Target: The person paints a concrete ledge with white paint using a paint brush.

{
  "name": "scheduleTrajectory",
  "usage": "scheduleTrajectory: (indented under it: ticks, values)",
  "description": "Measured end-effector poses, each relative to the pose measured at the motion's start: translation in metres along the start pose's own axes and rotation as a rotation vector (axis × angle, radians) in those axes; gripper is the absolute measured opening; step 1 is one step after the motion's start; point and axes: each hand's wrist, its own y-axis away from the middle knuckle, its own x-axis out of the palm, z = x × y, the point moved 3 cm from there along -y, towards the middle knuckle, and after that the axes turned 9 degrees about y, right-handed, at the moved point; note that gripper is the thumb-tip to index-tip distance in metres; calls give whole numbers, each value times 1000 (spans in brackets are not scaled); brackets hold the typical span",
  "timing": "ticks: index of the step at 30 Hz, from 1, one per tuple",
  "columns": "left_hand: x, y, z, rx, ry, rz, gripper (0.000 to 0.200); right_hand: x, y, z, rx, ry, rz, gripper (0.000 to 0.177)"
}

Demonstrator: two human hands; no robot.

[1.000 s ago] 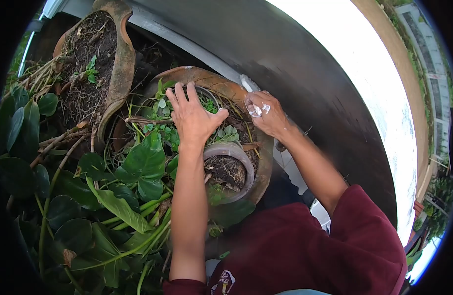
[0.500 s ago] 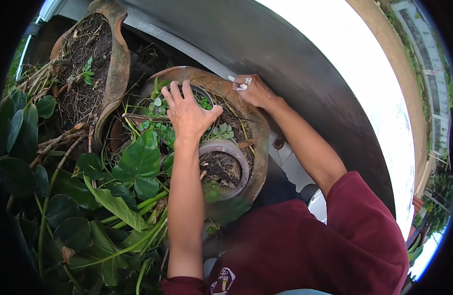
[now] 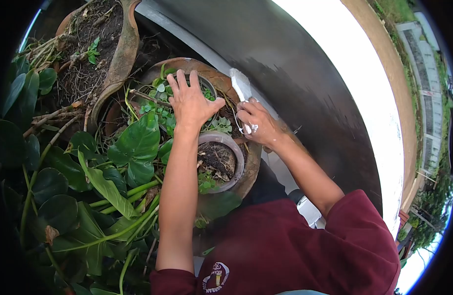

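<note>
My right hand [image 3: 258, 120], spotted with white paint, is closed around the handle of a paintbrush [image 3: 241, 84]. The brush's pale bristles point up and away, close to the dark wall [image 3: 305, 93] and the grey strip along its foot. Fingers spread, my left hand [image 3: 193, 101] rests at a potted plant [image 3: 163, 110] with small green leaves inside a large clay planter [image 3: 251, 179]. Whether its palm presses on the pot rim or the leaves is hidden. Nearer to me, a smaller round pot [image 3: 237, 157] of dry soil and roots sits in the same planter.
Another clay planter [image 3: 123, 59] with soil and a small sprout stands at the upper left. Broad green leaves [image 3: 135, 142] and thick stems crowd the left side. The wall's white top [image 3: 354, 64] curves along the right. A white object [image 3: 310, 211] lies below my right forearm.
My right hand has turned and come a little toward me, bringing the paintbrush into plain sight. The left hand keeps its spread pose. The whole view has shifted slightly.
</note>
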Motion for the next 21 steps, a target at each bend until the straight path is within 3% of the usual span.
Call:
scheduleTrajectory:
  ticks: [3, 6, 15, 21]
  values:
    - [3, 0, 2, 1, -4, -12, 100, 32, -55, -19, -59, 9, 14, 32]
    - [3, -1, 2, 37, -15, -42, 99, 40, -88, -41, 64, 1, 162, 32]
    - [1, 1, 2, -1, 2, -20, 99, -5, 12, -14, 305, 88, 165, 16]
    - [3, 0, 5, 28, 2, -48, 98, 10, -67, -13, -80, 6, 44, 26]
